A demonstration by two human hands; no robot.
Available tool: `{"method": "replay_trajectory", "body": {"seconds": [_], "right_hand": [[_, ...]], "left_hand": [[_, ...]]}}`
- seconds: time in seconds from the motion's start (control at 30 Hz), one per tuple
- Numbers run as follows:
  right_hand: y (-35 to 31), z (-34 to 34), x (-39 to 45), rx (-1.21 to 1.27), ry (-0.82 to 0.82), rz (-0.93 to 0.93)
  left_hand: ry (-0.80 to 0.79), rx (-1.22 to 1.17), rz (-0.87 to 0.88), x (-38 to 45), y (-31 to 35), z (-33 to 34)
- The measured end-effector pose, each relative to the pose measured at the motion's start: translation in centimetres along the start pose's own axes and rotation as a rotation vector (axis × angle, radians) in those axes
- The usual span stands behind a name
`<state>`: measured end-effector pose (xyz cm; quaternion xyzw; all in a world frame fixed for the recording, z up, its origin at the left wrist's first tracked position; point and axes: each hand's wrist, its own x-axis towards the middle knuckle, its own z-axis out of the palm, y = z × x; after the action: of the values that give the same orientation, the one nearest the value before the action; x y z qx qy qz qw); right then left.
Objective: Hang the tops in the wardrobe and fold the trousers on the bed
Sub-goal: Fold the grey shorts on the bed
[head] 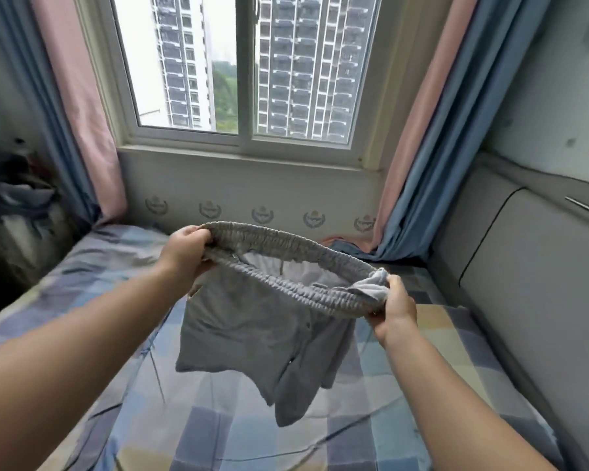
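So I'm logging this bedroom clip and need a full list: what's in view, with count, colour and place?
grey shorts: one, grey, held up over the bed by the elastic waistband
bed: one, blue, grey and cream checked sheet, below the window
window: one, white frame, back wall, tower blocks outside
curtains: two, pink and blue, either side of the window
clothes pile: one, dark, far left
padded panel: grey, right wall
left hand: grip on the waistband's left end
right hand: grip on its right end
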<state>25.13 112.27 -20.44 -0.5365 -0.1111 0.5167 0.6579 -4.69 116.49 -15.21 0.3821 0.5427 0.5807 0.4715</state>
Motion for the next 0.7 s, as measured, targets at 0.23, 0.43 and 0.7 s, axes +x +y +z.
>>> {"method": "replay_trajectory", "body": {"seconds": [0.23,0.43,0.7], "right_hand": [[-4.3,0.3,-2.2,-1.036,0.057,-0.448],[-5.3,1.0,-5.8,-1.655,0.037,-0.464],[-2.8,1.5,-8.8,-1.069,-0.279,-0.177]], "left_hand": [[0.029,0.165,0.166,-0.1,5.0,-6.6],[-0.016,0.543,0.347,-0.5,7.5,-9.8],[0.015,0.521,0.149,-2.0,5.6,-12.4]]}}
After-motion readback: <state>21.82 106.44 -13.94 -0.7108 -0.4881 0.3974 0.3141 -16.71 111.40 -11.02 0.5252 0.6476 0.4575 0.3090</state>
